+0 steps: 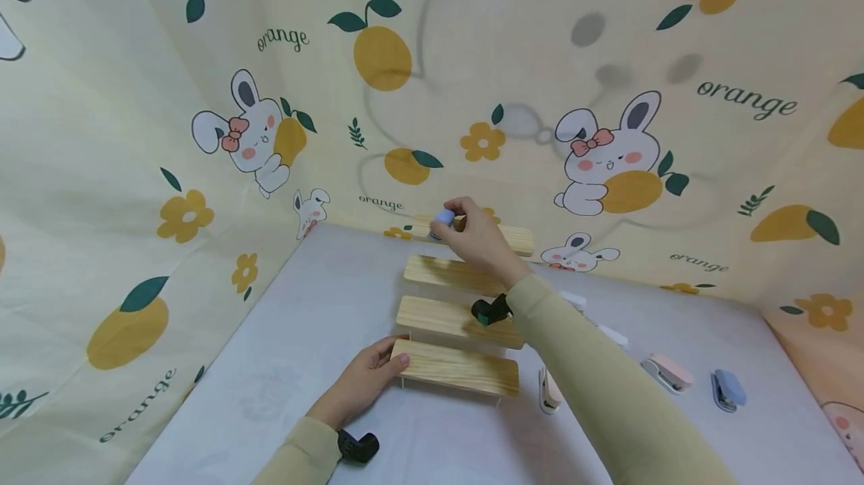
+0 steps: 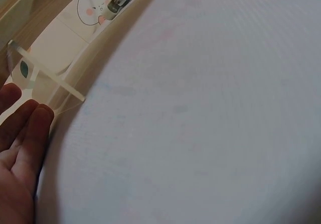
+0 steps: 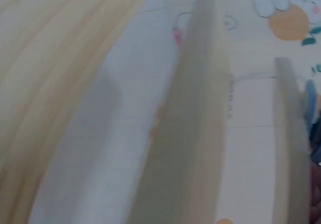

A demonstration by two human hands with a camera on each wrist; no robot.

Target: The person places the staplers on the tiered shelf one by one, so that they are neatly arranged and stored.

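A stepped wooden stand with several pale boards (image 1: 459,369) and clear side supports (image 2: 47,72) stands on the table. At its lowest board, my left hand (image 1: 364,380) grips the left end, thumb on top and fingers behind the side. My right hand (image 1: 475,238) reaches across to the topmost board (image 1: 516,240) and pinches a small blue stapler (image 1: 442,221) at its left part. Whether the stapler touches that board I cannot tell. In the right wrist view, only an edge of the blue stapler (image 3: 311,101) shows at the far right.
To the right of the stand lie a pale pink stapler (image 1: 550,391), a pink and white stapler (image 1: 667,372) and another blue stapler (image 1: 729,389). White objects (image 1: 610,335) lie partly behind my right sleeve. A printed cloth (image 1: 486,58) hangs behind the table.
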